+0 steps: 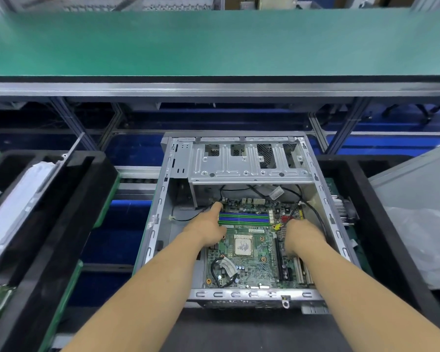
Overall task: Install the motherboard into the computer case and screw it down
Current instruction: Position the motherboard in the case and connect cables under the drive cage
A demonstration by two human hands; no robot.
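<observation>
I see the motherboard (249,252) lying flat inside the open computer case (241,219), under the case's silver drive cage (249,158). My left hand (208,228) rests on the board's left part, index finger stretched toward the far corner beside the blue and green memory slots (244,219) — holding nothing. My right hand (302,237) lies on the board's right side near the case wall; its fingers are hidden, so I cannot tell its grip.
</observation>
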